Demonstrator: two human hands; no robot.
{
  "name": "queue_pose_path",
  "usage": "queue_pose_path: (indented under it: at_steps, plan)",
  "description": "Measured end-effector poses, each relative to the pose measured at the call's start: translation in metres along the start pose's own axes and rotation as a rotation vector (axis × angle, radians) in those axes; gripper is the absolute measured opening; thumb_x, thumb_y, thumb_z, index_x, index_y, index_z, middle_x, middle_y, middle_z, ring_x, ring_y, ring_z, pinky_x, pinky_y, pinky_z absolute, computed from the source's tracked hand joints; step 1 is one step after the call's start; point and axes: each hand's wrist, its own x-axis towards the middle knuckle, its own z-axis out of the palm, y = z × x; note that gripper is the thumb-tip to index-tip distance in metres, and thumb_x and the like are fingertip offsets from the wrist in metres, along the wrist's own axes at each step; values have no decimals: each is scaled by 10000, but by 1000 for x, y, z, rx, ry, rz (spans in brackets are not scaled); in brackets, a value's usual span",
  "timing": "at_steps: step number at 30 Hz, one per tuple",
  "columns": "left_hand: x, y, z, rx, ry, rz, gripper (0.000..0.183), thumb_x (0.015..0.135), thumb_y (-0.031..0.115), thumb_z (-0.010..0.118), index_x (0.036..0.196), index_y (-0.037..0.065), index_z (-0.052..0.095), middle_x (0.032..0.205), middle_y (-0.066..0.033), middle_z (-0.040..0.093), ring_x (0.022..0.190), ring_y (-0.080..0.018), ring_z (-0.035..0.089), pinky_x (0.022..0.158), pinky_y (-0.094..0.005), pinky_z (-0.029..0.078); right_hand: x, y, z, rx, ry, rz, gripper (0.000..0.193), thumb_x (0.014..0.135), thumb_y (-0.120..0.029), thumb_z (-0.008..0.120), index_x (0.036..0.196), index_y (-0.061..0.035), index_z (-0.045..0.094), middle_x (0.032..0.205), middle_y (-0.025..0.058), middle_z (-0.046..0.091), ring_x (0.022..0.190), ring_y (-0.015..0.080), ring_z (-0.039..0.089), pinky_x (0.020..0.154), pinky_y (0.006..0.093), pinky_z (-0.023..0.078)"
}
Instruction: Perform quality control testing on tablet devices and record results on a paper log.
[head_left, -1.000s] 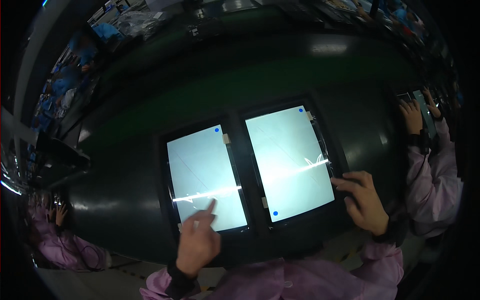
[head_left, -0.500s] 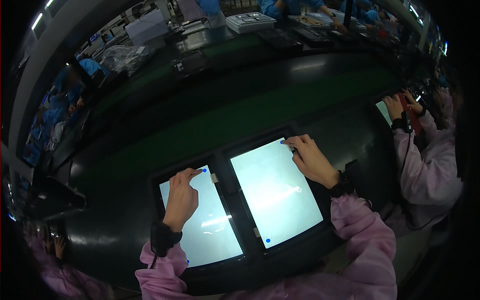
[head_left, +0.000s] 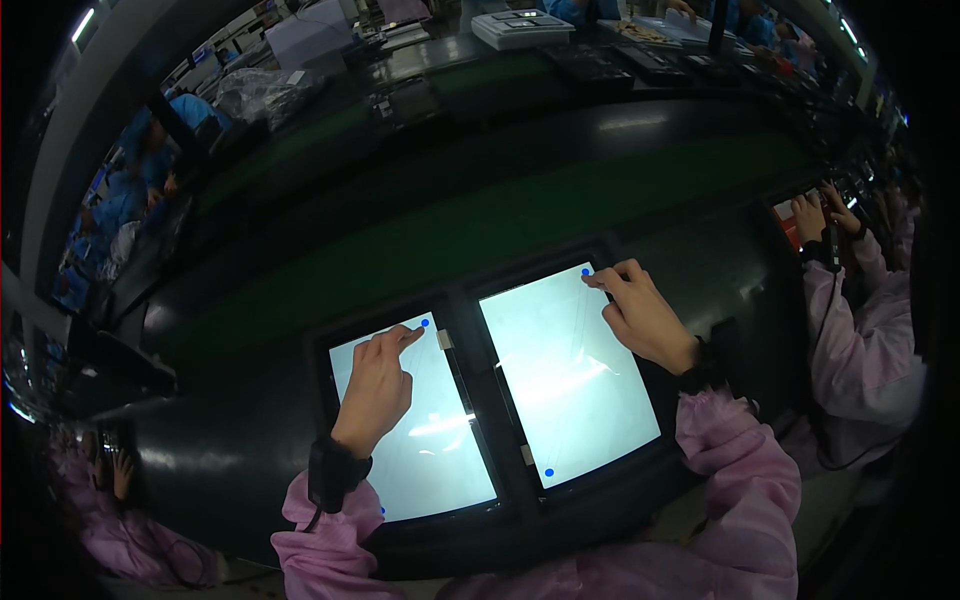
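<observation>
Two lit panels: left hand and right hand fingertips touch their top corners.

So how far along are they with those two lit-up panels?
Hard to judge what is done: both panels glow white. In hand: the left hand fingers the blue dot at the left panel top corner, and the right hand does likewise on the right panel. Possibly left: the right panel's lower blue dot, untouched.
</observation>
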Motion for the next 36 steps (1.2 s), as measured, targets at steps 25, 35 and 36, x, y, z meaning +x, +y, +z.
queue_pose_path:
  at_steps: [25,35,36]
  plan:
    - [-207,58,-11,98,73,-245,524,775,-40,533,1278,93,473,1022,-102,515,992,-252,523,901,-391,358,-152,-101,50,73,-77,-186,556,742,0,571,1286,-35,462,898,103,588,973,257,485,804,342,442]
    - [-144,47,-36,-15,268,-49,485,752,-54,549,1224,28,471,1121,-147,532,1038,-308,488,911,-395,356,-87,-65,-12,221,160,-81,456,750,69,473,1193,-27,529,1051,157,540,992,303,513,843,352,420]
    - [-123,41,-39,-9,263,-15,469,756,-59,538,1212,24,467,1125,-148,534,1034,-312,491,908,-391,363,-66,-44,-10,193,238,-135,420,759,69,453,1166,-8,522,1084,160,542,990,306,517,858,352,420]
